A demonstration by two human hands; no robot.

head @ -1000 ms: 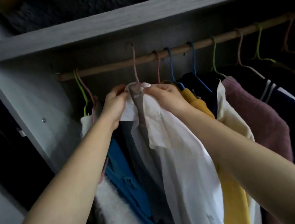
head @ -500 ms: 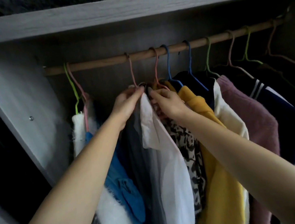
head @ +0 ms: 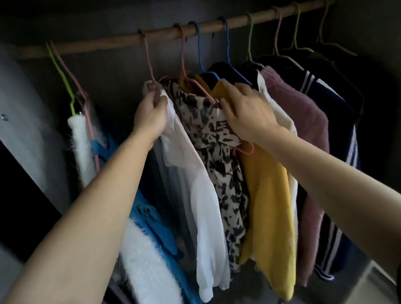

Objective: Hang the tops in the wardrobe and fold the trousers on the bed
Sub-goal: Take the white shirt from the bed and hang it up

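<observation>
A white top hangs on a pink hanger from the wooden rail inside the wardrobe. My left hand grips the white top at its shoulder, just under the hanger's neck. To its right hangs a leopard-print top on another pink hanger, then a yellow top. My right hand lies on the leopard-print top's shoulder with its fingers bent into the cloth, against the yellow top. No trousers or bed are in view.
Left of a gap on the rail hang a fluffy white top and a blue garment. Right of the yellow top hang cream, pink and navy striped garments. The grey wardrobe side wall stands at the left.
The view has dropped, so the shelf above the rail is out of sight. My hands have spread apart: the left stays on the white top, the right has shifted right onto the leopard-print top.
</observation>
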